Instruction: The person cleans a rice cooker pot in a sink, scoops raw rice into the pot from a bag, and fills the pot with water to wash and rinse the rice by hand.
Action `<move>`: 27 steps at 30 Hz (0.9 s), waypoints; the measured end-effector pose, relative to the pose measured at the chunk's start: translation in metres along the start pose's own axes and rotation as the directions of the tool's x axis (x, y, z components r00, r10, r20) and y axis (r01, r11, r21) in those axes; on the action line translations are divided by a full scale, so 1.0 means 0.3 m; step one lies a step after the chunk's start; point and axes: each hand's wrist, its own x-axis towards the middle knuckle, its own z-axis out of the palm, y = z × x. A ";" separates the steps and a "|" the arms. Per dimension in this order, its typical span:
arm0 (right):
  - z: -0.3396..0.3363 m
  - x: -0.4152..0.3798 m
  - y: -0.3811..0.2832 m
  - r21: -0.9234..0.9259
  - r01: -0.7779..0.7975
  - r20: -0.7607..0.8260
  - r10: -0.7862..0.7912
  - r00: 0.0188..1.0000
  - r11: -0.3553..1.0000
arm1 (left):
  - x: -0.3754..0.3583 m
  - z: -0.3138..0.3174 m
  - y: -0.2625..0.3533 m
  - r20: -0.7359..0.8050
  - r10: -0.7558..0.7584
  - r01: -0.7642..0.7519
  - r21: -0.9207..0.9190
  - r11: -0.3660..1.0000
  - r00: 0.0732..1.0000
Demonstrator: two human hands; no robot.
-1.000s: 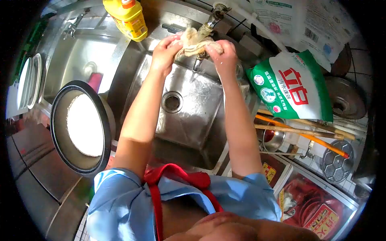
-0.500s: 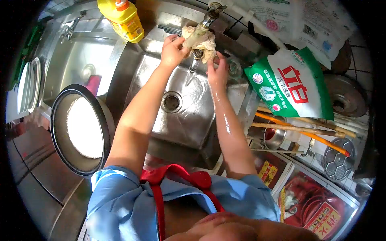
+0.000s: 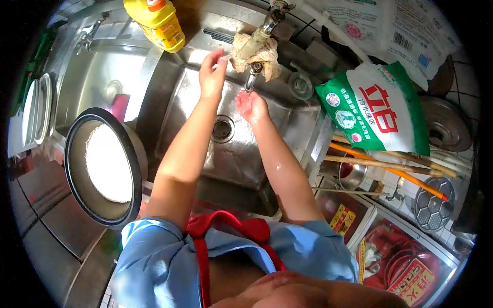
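Note:
My right hand (image 3: 251, 107) is under the mouth of the metal tap (image 3: 252, 79), palm up and fingers loosely curled, holding nothing. Its skin looks wet. To the left, my left hand (image 3: 212, 77) hovers over the sink with its fingers apart and nothing in them. A beige cloth (image 3: 269, 59) is bunched around the base of the tap, touched by neither hand. Below both hands lies the steel sink (image 3: 233, 164) with its round drain (image 3: 223, 129). A clear glass dish (image 3: 300, 85) stands on the ledge right of the tap.
A yellow bottle (image 3: 156, 25) stands behind the sink's left side. Left are a second basin (image 3: 97, 77), a pot of white grains (image 3: 108, 163) and white plates (image 3: 32, 113). On the right lie a green-and-white detergent bag (image 3: 375, 110) and several sticks (image 3: 380, 163).
Both hands have come away from the cloth at the tap. My right hand moved left and down beneath the spout; my left shifted slightly left. The cloth stays on the tap.

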 end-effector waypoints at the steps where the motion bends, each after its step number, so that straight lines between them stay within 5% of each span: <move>1: -0.003 0.019 -0.003 0.051 -0.033 0.052 0.030 0.998 0.998 | -0.009 -0.020 -0.043 -0.024 -0.078 0.076 -0.075 0.994 0.997; 3: 0.016 0.043 -0.005 0.150 -0.111 0.162 0.086 0.983 0.983 | -0.058 -0.053 -0.102 0.047 -0.457 0.457 -0.186 0.870 0.888; 4: 0.030 0.066 -0.017 0.175 -0.314 0.300 0.254 0.920 0.933 | -0.077 -0.064 -0.109 0.139 -0.699 0.712 -0.178 0.680 0.702; 5: 0.019 0.136 0.007 0.223 -0.402 0.429 0.281 0.859 0.888 | -0.094 -0.089 -0.195 0.385 -0.742 0.833 -0.332 0.443 0.548; 7: 0.082 0.106 0.044 0.302 -0.250 0.362 0.132 0.923 0.920 | -0.176 -0.055 -0.201 0.547 -0.610 0.782 -0.587 0.209 0.574; 8: 0.101 0.115 0.056 0.383 -0.284 0.368 0.137 0.920 0.879 | -0.205 -0.024 -0.188 0.538 -0.550 0.711 -0.686 0.156 0.639; 10: 0.111 0.184 0.076 0.285 -0.060 0.180 0.008 0.984 0.957 | -0.248 0.038 -0.151 0.477 -0.435 0.539 -0.842 0.023 0.763; 11: 0.109 0.233 0.079 0.215 0.044 0.090 -0.065 0.994 0.976 | -0.271 0.048 -0.190 0.657 -0.257 0.659 -0.747 -0.093 0.708; 13: 0.115 0.294 0.032 -0.202 -0.081 0.003 0.084 0.996 0.976 | -0.320 0.057 -0.289 0.854 0.164 0.863 -0.457 -0.215 0.493; 15: 0.137 0.322 0.011 -0.841 -0.014 -0.019 -0.003 1.000 0.541 | -0.409 0.059 -0.159 0.842 -0.215 0.823 -0.533 -0.198 0.494; 16: 0.112 0.380 0.005 -0.975 0.206 0.216 -0.126 0.968 -0.085 | -0.450 0.059 -0.084 0.790 -0.396 0.805 -0.566 -0.176 0.469; 17: 0.110 0.394 -0.001 -0.669 0.294 0.466 -0.077 0.881 -0.683 | -0.478 0.058 -0.048 0.786 -0.411 0.824 -0.552 -0.128 0.463; 19: 0.093 0.367 -0.021 -0.377 0.214 0.438 0.030 0.898 -0.901 | -0.511 0.054 -0.001 0.773 -0.440 0.852 -0.523 -0.036 0.456; 22: 0.092 0.350 0.001 -0.444 0.148 0.359 -0.024 0.933 -0.884 | -0.397 0.053 -0.084 0.714 -0.502 0.832 -0.554 0.020 0.488; 24: 0.072 0.389 0.029 -0.919 0.259 0.287 -0.055 0.956 -0.296 | -0.296 0.066 -0.190 0.721 -0.453 0.814 -0.580 0.018 0.524; 26: 0.128 0.279 0.011 -0.867 0.183 0.191 -0.030 0.981 0.463 | -0.243 0.071 -0.270 0.720 -0.406 0.787 -0.617 -0.005 0.562; 27: 0.106 0.288 0.001 -0.854 0.218 0.171 -0.140 0.975 0.473 | -0.240 0.086 -0.258 0.675 -0.470 0.773 -0.635 0.024 0.569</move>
